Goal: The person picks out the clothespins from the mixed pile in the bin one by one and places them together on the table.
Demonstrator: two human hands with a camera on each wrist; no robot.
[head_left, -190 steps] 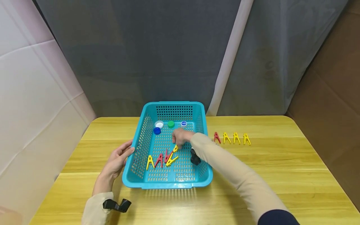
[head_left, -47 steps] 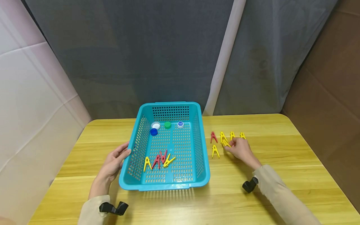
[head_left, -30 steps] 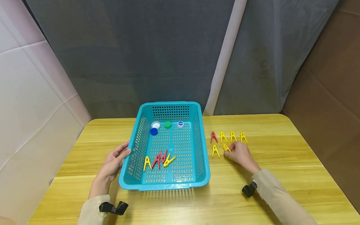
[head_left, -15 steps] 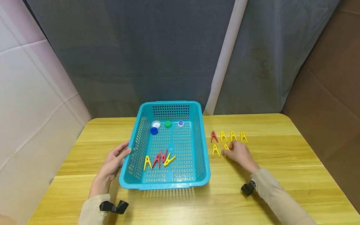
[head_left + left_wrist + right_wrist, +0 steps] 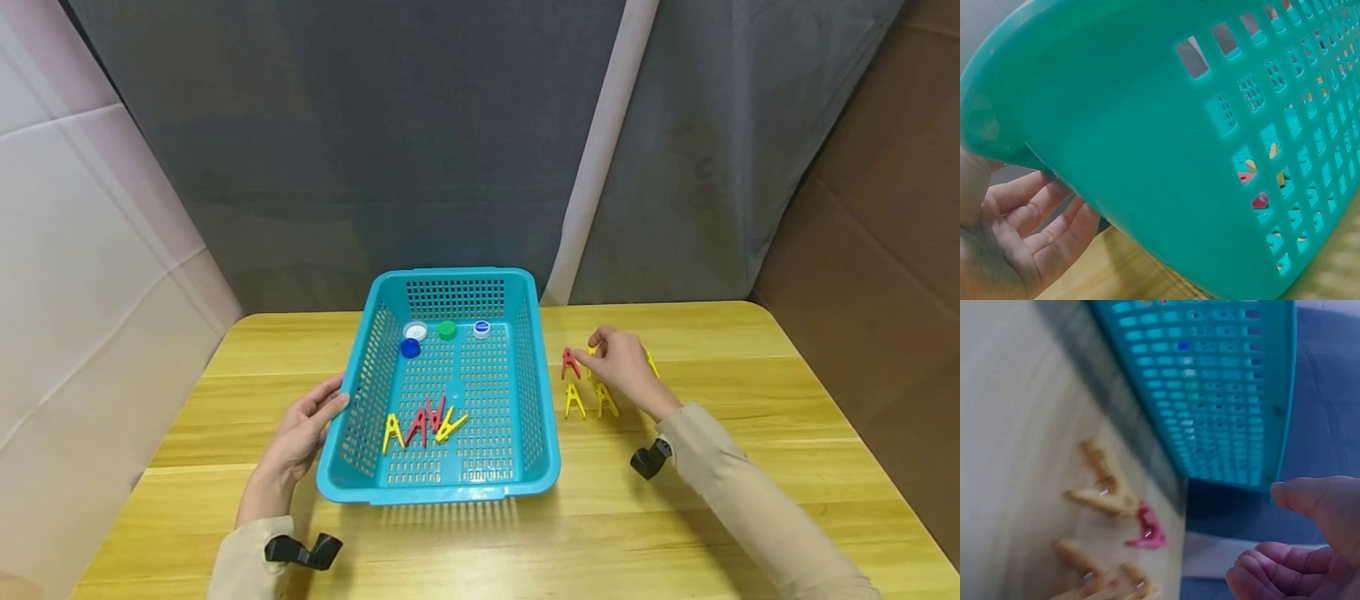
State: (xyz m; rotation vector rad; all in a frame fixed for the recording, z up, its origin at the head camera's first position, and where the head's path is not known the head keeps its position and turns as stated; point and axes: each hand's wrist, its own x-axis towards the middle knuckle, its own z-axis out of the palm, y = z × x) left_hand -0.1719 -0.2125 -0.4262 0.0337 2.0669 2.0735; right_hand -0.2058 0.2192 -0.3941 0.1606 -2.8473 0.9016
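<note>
My left hand (image 5: pixel 300 429) grips the left rim of the blue plastic basket (image 5: pixel 438 492), thumb on the rim and fingers tucked behind it. Over the table right of the basket hovers my right hand (image 5: pixel 628 367); its thumb and fingers stand apart with nothing between them in the right wrist view. Below and around it lie clothespins: a red clothespin (image 5: pixel 571 363) in the back row, partly hidden yellow ones beside it, and two yellow clothespins, left (image 5: pixel 574 401) and right (image 5: pixel 607 400), in the front row. Inside the basket lie two yellow and two red clothespins (image 5: pixel 417 427).
Toward the basket's back sit a blue cap (image 5: pixel 410 348), a white cap (image 5: pixel 416 331), a green cap (image 5: pixel 447 330) and a white-and-blue cap (image 5: pixel 482 329). The wooden table (image 5: pixel 750 417) ends at a grey curtain (image 5: pixel 420 167) behind.
Earlier my right hand took a yellow clothespin from the basket and set it in the front row. It has since let go, lifted and moved back-left over the back row.
</note>
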